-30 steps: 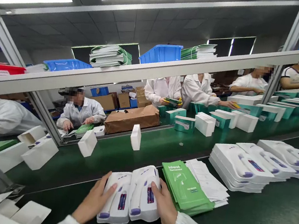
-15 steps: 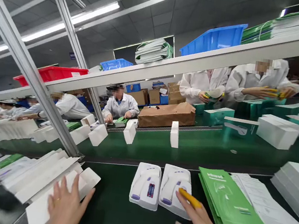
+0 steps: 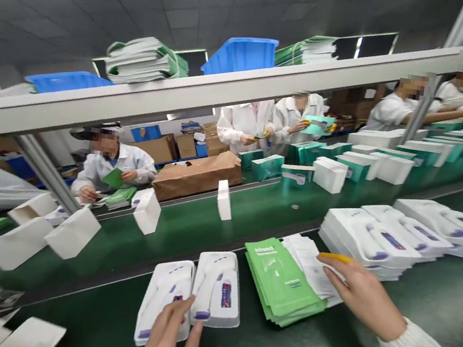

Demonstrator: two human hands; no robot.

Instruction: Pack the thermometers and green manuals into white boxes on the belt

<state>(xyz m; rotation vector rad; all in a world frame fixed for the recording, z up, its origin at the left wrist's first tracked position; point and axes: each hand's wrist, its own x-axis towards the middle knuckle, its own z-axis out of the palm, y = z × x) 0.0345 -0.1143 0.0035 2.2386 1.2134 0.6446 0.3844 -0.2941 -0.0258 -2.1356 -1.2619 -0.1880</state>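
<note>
Two white plastic trays lie side by side, each holding an infrared thermometer with batteries: a left tray (image 3: pixel 165 296) and a right tray (image 3: pixel 217 292). My left hand (image 3: pixel 172 334) is over the lower part of the left one, fingers spread, its thumb near the right one's edge. Whether the fingertips press on the tray I cannot tell. To the right is a stack of green thermometer booklets (image 3: pixel 280 284), partly over a pile of printed white sheets (image 3: pixel 309 265). With a yellow cover on one finger, my right hand (image 3: pixel 363 295) reaches over these sheets, fingers stretched out.
Stacked trays with thermometers (image 3: pixel 371 239) stand at the right. White open boxes (image 3: pixel 30 335) lie at lower left. Beyond runs a green conveyor belt (image 3: pixel 188 236) carrying a small white box (image 3: pixel 224 200). Co-workers in white coats sit across it, under a shelf (image 3: pixel 174 88) bearing bins.
The view has swung right. My left hand has left the white boxes for the thermometer trays. My right hand has moved from the trays to the printed sheets.
</note>
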